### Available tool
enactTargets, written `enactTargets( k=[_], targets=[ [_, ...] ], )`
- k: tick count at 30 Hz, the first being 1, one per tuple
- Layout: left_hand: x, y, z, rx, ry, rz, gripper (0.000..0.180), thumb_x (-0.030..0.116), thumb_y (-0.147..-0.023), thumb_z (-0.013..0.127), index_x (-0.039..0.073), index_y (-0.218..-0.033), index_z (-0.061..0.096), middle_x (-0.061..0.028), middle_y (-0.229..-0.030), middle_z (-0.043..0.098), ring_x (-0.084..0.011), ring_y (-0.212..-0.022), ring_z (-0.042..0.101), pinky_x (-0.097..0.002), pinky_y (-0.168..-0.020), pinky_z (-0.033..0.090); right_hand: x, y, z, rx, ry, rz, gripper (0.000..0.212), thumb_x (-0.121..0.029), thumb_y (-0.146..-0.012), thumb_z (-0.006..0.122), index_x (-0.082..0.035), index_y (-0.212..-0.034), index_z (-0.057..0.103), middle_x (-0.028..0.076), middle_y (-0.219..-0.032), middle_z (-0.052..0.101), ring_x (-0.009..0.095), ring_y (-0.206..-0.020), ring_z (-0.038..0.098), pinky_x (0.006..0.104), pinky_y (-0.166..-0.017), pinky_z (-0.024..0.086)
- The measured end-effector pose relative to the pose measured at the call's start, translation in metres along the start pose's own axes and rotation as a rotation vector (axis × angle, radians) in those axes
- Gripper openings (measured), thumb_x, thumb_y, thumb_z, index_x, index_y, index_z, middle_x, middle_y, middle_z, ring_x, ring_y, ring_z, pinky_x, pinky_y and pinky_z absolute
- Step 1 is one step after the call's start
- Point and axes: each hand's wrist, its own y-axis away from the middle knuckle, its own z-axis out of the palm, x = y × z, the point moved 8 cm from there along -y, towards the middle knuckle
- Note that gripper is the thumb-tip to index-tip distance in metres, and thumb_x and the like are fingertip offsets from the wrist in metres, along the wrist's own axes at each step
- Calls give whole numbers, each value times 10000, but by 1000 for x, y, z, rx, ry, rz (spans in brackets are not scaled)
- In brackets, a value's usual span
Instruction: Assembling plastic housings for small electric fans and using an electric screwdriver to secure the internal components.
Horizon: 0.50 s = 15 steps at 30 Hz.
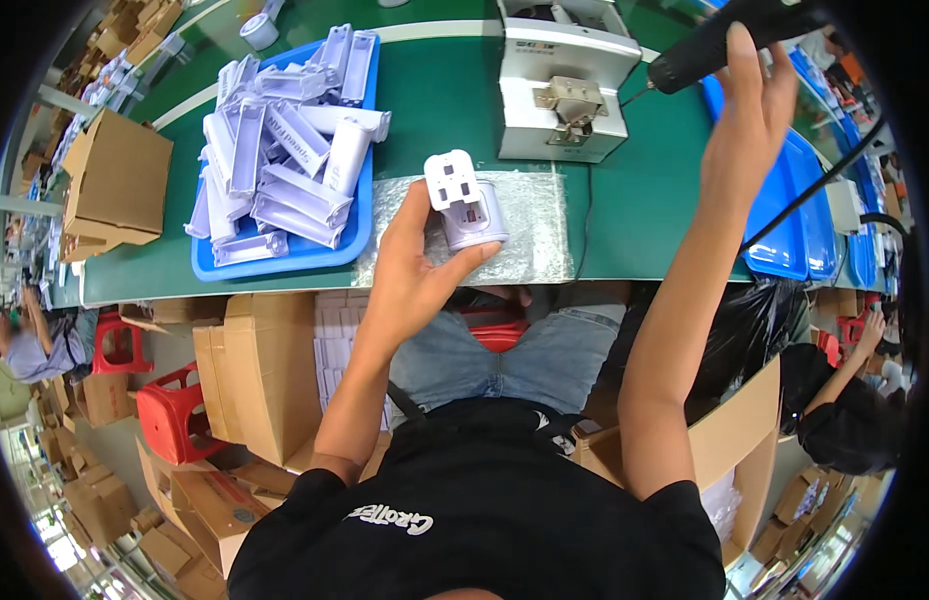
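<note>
My left hand [412, 268] grips a small white plastic housing [476, 222], its thumb and fingers round the sides. The housing's white end piece, with dark square openings, points up and away from me, above the mat on the bench. At the upper right, my right hand [752, 100] is closed round a black electric screwdriver [694, 55]. The screwdriver lies tilted, its bit pointing left and down beside a white box-shaped screw feeder [559, 135] with a metal piece on its front. Whether the bit touches the feeder I cannot tell.
A blue tray [359, 235] heaped with white plastic shells stands left on the green bench [434, 100]. Clear wrap [539, 225] covers the bench before me. Blue trays [784, 225] lie right, crossed by a black cable [819, 185]. A cardboard box [119, 180] sits far left.
</note>
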Motion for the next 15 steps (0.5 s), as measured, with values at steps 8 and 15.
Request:
enactTargets(
  k=[8, 15],
  targets=[
    [-2, -11, 13, -41, -16, 65, 590, 109, -806, 853, 16, -1322, 582, -107, -1172, 667, -218, -1078, 647, -360, -982, 493, 27, -16, 2, -408, -609, 216, 380, -281, -1093, 536, 27, -1315, 515, 165, -992, 624, 302, -923, 651, 440, -879, 556],
    [2, -14, 21, -38, 48, -14, 543, 84, -799, 854, 4, -1278, 612, -106, -1179, 663, -215, -1082, 643, -350, -987, 485, -5, -4, 7, -510, -516, 264, 695, -543, -1088, 452, 52, -1446, 441, 84, -815, 546, 179, -679, 557, 325, -606, 451]
  ],
)
